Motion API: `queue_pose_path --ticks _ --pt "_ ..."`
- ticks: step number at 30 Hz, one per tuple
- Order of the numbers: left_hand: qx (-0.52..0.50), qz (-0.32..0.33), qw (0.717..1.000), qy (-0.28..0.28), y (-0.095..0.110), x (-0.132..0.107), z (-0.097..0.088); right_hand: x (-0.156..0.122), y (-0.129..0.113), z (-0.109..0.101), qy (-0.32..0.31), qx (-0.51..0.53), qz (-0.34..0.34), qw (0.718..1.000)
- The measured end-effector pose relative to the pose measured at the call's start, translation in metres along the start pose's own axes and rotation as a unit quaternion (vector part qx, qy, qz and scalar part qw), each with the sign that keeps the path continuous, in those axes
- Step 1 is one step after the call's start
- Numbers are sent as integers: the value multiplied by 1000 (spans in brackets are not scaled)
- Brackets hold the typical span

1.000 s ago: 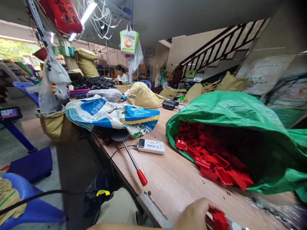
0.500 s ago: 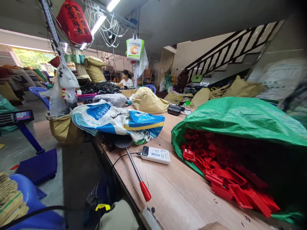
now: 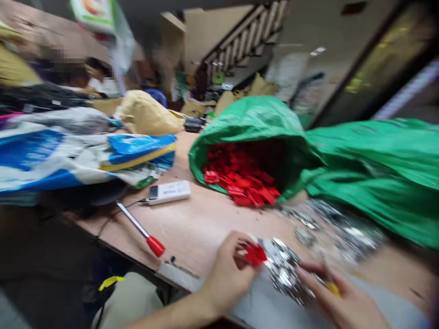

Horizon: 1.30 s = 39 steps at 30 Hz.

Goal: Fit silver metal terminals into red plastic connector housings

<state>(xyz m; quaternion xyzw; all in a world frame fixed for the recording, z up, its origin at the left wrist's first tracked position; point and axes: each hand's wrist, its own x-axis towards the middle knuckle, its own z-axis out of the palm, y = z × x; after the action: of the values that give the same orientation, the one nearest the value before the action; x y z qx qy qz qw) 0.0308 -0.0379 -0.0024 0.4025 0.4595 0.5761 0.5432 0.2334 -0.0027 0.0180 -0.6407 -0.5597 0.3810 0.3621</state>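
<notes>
Red plastic piece [image 3: 255, 253] is what I see pinched in my left hand [image 3: 226, 274], fingers curled shut on it, at the near edge of the worktop [image 3: 202, 224], well in front of the green bag [image 3: 260, 121]. My right hand [image 3: 343, 299] rests against a heap of silver metal bits [image 3: 284, 269] just beside that piece; through the blur I cannot tell its grip. Left of the bag's mouth lie 1 red-handled tool [image 3: 140, 228] and 1 white device [image 3: 169, 192]. More red pieces [image 3: 240, 178] spill from the bag's mouth. A blue-and-white sack [image 3: 85, 155] lies further left of the bag.
</notes>
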Motion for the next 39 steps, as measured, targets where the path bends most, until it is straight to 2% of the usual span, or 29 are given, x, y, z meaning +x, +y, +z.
queue_pose_path --ticks 1,3,7,10,15,19,22,26,28,35,37,39 --pt "-6 0 1000 -10 3 -1 -3 -10 0 -2 -11 37 33 999" --pt "-17 0 1000 -26 3 0 -7 -21 -7 0 -29 103 47 993" --pt "16 87 995 -36 -3 -3 -10 -26 -21 12 -62 147 32 987" --pt "53 136 988 -44 -2 -9 -11 -31 -24 17 -85 139 3 987" --pt "99 171 978 -71 -2 -13 -11 -33 -21 20 -76 77 -65 992" --pt "117 191 970 -90 -4 -14 -11 -31 -22 22 -93 82 -73 989" --pt "122 218 963 -102 -4 -16 -12 -31 -20 23 -108 119 -53 986" --pt "127 233 957 -117 -3 -18 -14 -32 -19 23 -159 199 56 965" --pt "121 239 956 -120 -3 -19 -14 -33 -20 24 -187 235 86 950" --pt "88 237 963 -90 -5 -17 -15 -34 -26 22 -267 307 116 906" --pt "69 231 967 -87 -5 -16 -15 -33 -25 18 -272 293 114 910" --pt "56 228 968 -88 -4 -15 -15 -32 -23 16 -264 251 84 927"
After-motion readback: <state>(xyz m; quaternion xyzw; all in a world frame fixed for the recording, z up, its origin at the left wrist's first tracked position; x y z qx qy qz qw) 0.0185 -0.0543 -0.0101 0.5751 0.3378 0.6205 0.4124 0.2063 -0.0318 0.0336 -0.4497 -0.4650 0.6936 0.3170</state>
